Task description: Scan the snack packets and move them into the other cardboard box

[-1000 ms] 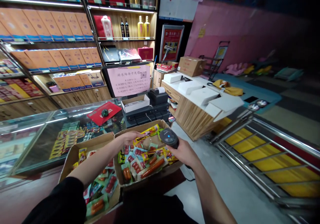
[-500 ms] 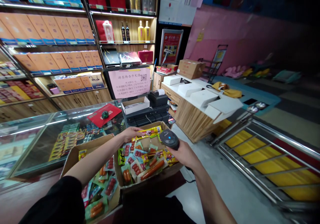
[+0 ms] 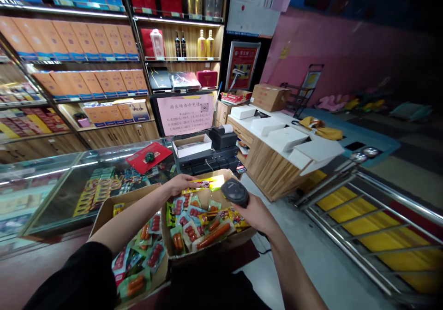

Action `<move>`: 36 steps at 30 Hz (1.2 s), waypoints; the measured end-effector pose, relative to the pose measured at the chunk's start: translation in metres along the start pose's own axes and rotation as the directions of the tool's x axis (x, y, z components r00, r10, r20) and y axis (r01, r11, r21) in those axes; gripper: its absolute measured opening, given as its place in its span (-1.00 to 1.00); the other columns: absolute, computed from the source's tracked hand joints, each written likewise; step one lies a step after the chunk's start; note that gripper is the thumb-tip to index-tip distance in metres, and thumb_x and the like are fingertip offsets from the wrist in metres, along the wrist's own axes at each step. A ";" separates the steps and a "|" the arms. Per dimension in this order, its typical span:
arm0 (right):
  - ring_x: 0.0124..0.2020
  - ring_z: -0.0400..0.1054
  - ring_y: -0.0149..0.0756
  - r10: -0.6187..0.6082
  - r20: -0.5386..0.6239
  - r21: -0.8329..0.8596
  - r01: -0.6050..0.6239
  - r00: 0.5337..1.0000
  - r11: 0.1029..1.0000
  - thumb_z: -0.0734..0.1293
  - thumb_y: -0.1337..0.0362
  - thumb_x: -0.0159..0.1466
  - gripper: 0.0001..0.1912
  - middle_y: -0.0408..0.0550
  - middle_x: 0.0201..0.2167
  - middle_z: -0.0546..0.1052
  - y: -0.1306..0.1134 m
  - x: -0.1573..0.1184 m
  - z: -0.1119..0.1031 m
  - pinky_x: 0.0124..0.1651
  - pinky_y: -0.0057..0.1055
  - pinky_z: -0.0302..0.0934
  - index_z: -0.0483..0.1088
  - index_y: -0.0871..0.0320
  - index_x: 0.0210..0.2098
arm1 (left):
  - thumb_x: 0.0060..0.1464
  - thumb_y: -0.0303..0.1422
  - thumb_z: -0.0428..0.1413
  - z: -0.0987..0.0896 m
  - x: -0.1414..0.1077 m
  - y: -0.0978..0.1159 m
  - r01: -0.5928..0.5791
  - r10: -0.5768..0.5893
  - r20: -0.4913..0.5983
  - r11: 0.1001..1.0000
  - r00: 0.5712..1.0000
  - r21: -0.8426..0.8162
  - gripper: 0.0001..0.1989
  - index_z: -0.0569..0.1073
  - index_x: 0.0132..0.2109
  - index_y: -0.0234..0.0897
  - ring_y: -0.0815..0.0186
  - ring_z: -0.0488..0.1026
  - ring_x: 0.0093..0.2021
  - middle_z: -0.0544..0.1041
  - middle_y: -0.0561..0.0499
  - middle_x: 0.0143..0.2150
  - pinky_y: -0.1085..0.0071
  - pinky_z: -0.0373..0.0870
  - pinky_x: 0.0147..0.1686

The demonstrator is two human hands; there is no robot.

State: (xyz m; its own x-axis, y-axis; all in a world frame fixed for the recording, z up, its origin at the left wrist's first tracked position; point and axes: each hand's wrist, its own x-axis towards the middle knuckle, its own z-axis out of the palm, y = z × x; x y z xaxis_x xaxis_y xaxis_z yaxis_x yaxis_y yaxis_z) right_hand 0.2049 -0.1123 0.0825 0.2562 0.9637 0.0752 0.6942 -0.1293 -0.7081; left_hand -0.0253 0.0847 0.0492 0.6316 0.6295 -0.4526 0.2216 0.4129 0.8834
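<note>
In the head view, pinching a yellow snack packet by its left end with the left hand, over the far part of the right cardboard box; gripping a black barcode scanner in the closed right hand, near the packet's brightly lit right end; judging by that light, apparently midway through reading this one, not yet put down; leaving wrapped sausages loose in that box and the left cardboard box, without any sign of ones already read
</note>
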 end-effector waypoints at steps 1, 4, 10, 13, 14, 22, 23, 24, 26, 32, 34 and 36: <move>-0.06 0.52 0.00 0.001 0.005 -0.010 -0.001 1.000 1.000 0.38 0.15 0.17 -0.67 0.03 -0.16 0.65 -0.002 0.001 0.000 0.00 -0.23 0.36 0.50 0.12 -0.09 | -0.55 -0.21 0.51 -0.002 -0.002 -0.001 -0.002 0.001 -0.018 1.000 1.000 -0.009 -0.38 0.64 -0.22 -0.38 0.25 0.56 -0.32 0.66 -0.10 -0.31 0.34 0.46 -0.21; -0.04 0.52 0.02 -0.010 0.052 -0.040 0.012 0.999 0.999 0.37 0.11 0.18 -0.64 0.04 -0.16 0.65 -0.010 0.008 0.000 -0.05 -0.22 0.37 0.50 0.10 -0.06 | -0.59 -0.21 0.52 -0.014 -0.015 -0.004 0.007 -0.010 -0.078 0.999 0.997 -0.038 -0.39 0.63 -0.25 -0.35 0.28 0.54 -0.37 0.65 -0.05 -0.35 0.34 0.45 -0.24; -0.11 0.54 0.02 -0.137 0.114 -0.193 0.158 0.984 0.969 0.36 0.01 0.18 -0.55 0.06 -0.17 0.63 -0.028 0.034 0.003 -0.15 -0.22 0.36 0.45 0.09 -0.01 | -0.46 -0.16 0.49 -0.071 -0.096 -0.022 -0.093 0.101 -0.282 0.995 0.954 0.044 -0.46 0.60 -0.27 -0.33 0.31 0.53 -0.30 0.64 -0.03 -0.28 0.43 0.40 -0.24; -0.15 0.54 0.01 -0.210 0.156 -0.233 0.243 0.965 0.942 0.35 -0.02 0.18 -0.53 0.08 -0.18 0.63 -0.025 0.052 0.011 -0.19 -0.25 0.35 0.44 0.11 -0.01 | -0.30 -0.09 0.43 -0.099 -0.158 -0.036 -0.103 0.134 -0.379 0.990 0.916 0.101 -0.50 0.59 -0.24 -0.32 0.31 0.51 -0.34 0.62 -0.01 -0.31 0.42 0.39 -0.27; -0.16 0.54 0.01 -0.222 0.167 -0.246 0.259 0.961 0.934 0.34 -0.02 0.19 -0.54 0.09 -0.20 0.63 -0.023 0.058 0.014 -0.20 -0.26 0.34 0.44 0.11 -0.02 | -0.27 -0.08 0.41 -0.106 -0.178 -0.041 -0.102 0.149 -0.409 0.986 0.900 0.132 -0.51 0.58 -0.24 -0.33 0.31 0.51 -0.35 0.62 -0.01 -0.32 0.41 0.39 -0.27; -0.24 0.55 0.06 -0.220 0.198 -0.381 0.282 0.955 0.881 0.33 -0.04 0.19 -0.58 0.09 -0.33 0.63 -0.014 0.082 0.025 -0.33 -0.30 0.29 0.47 0.12 -0.12 | -0.18 -0.06 0.35 -0.118 -0.234 -0.062 -0.094 0.235 -0.473 0.948 0.849 0.303 -0.57 0.57 -0.29 -0.33 0.32 0.50 -0.34 0.60 0.00 -0.37 0.40 0.39 -0.25; -0.24 0.55 0.06 -0.220 0.191 -0.375 0.278 0.957 0.884 0.33 -0.04 0.19 -0.58 0.08 -0.33 0.63 -0.014 0.082 0.022 -0.33 -0.30 0.29 0.47 0.12 -0.11 | -0.16 -0.06 0.34 -0.116 -0.225 -0.061 -0.102 0.240 -0.444 0.944 0.863 0.313 -0.57 0.57 -0.28 -0.34 0.31 0.50 -0.34 0.61 -0.01 -0.36 0.40 0.39 -0.24; -0.23 0.56 0.05 -0.216 0.178 -0.370 0.269 0.960 0.889 0.33 -0.03 0.19 -0.57 0.08 -0.32 0.64 -0.015 0.081 0.019 -0.33 -0.31 0.29 0.47 0.12 -0.10 | -0.14 -0.06 0.33 -0.112 -0.214 -0.060 -0.112 0.247 -0.412 0.939 0.877 0.326 -0.58 0.57 -0.27 -0.34 0.31 0.50 -0.34 0.61 -0.02 -0.36 0.40 0.39 -0.25; -0.21 0.56 0.04 -0.196 0.140 -0.361 0.235 0.970 0.902 0.34 -0.03 0.20 -0.56 0.09 -0.30 0.64 -0.015 0.078 0.012 -0.32 -0.32 0.29 0.46 0.13 -0.06 | -0.11 -0.06 0.32 -0.100 -0.184 -0.055 -0.135 0.267 -0.338 0.921 0.902 0.365 -0.59 0.59 -0.25 -0.33 0.29 0.51 -0.34 0.61 -0.03 -0.34 0.40 0.40 -0.25; -0.12 0.54 0.09 -0.084 0.042 -0.311 0.093 0.996 0.946 0.36 0.03 0.21 -0.60 0.14 -0.23 0.65 -0.011 0.064 -0.010 -0.23 -0.28 0.32 0.48 0.14 -0.07 | -0.08 -0.13 0.29 -0.041 -0.058 -0.035 -0.223 0.298 -0.082 0.846 0.951 0.484 -0.67 0.61 -0.27 -0.31 0.29 0.50 -0.36 0.62 -0.03 -0.36 0.45 0.37 -0.31; -0.11 0.53 0.06 -0.049 0.004 -0.290 0.048 0.999 0.956 0.37 0.05 0.21 -0.63 0.11 -0.22 0.65 -0.009 0.057 -0.016 -0.20 -0.28 0.33 0.49 0.12 -0.07 | -0.06 -0.17 0.27 -0.015 -0.015 -0.030 -0.231 0.278 -0.016 0.828 0.960 0.512 -0.71 0.60 -0.27 -0.30 0.31 0.49 -0.39 0.61 -0.01 -0.39 0.47 0.35 -0.36; -0.09 0.53 0.05 -0.014 -0.031 -0.275 0.005 0.999 0.961 0.38 0.07 0.20 -0.62 0.09 -0.20 0.65 -0.007 0.051 -0.020 -0.17 -0.27 0.33 0.50 0.11 -0.06 | -0.03 -0.23 0.24 0.011 0.024 -0.027 -0.280 0.304 0.062 0.756 0.951 0.592 -0.76 0.61 -0.25 -0.29 0.30 0.50 -0.36 0.62 -0.01 -0.35 0.47 0.35 -0.32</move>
State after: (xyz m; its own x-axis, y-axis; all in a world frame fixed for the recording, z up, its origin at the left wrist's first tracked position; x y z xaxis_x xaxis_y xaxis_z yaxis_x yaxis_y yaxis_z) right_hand 0.2265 -0.0672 0.1056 0.2672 0.9578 0.1064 0.8536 -0.1840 -0.4873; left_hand -0.0075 0.0814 0.0161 0.7141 0.6829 -0.1542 0.4302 -0.2542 0.8662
